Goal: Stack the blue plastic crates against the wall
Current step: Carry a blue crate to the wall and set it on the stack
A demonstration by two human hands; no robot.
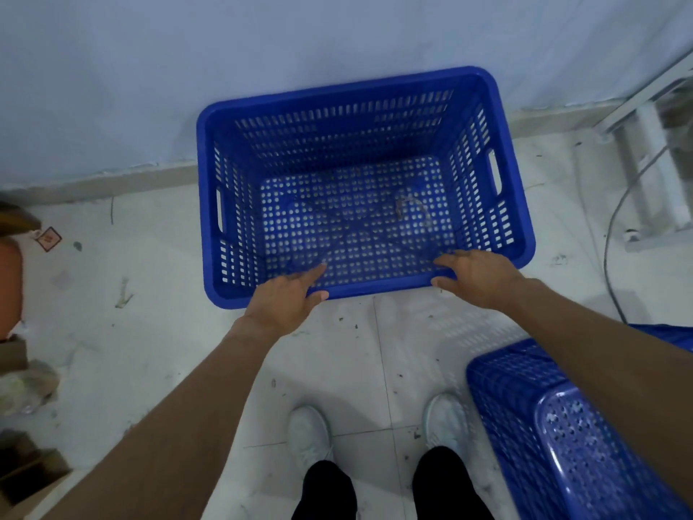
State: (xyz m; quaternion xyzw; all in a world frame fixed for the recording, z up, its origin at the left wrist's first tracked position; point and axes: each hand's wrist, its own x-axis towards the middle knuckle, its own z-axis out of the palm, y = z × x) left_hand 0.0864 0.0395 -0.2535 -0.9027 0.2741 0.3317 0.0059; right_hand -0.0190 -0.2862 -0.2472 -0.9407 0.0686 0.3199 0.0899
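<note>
A blue perforated plastic crate [360, 103] stands upright on the tiled floor, its far side against the pale wall [262, 43]. It holds nothing but a small scrap on its bottom. My left hand [285, 302] grips the near rim left of centre, fingers inside and thumb outside. My right hand [476, 275] grips the same rim further right in the same way. A second blue crate [562, 425] lies overturned on the floor at the lower right, beside my right foot.
Brown cardboard boxes [22, 474] and clutter line the left edge. A white metal frame [645, 155] with a grey cable [615, 238] stands at the right by the wall. My two white shoes [311, 433] stand on the dirty white tiles.
</note>
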